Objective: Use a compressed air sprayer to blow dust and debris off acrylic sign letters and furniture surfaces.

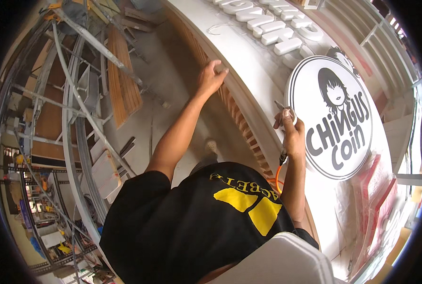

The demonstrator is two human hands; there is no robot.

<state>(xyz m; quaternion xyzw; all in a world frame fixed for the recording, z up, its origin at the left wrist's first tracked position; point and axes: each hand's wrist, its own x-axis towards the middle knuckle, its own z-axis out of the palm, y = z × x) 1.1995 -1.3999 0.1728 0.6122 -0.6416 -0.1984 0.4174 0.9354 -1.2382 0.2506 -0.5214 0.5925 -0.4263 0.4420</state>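
My left hand (212, 78) is raised beside the long edge of the white worktable (249, 90). Its thumb and forefinger are apart, and nothing shows between them. In my right hand (292, 132) is a small metal air gun (280, 105), its pointed tip toward the far left. An orange hose (278, 177) runs down from below that hand, past my forearm. Just right of the air gun lies a round white sign (332, 118) with a black rim line, a cartoon head and dark lettering. My fingers partly hide the air gun's body.
Thick white raised letters (268, 31) lie at the table's far end. Red panels in clear wrap (374, 203) are at the right. Metal poles (95, 42) and wooden boards (121, 80) stand on the left, beyond the grey floor (173, 71). Cluttered shelves (50, 213) are lower left.
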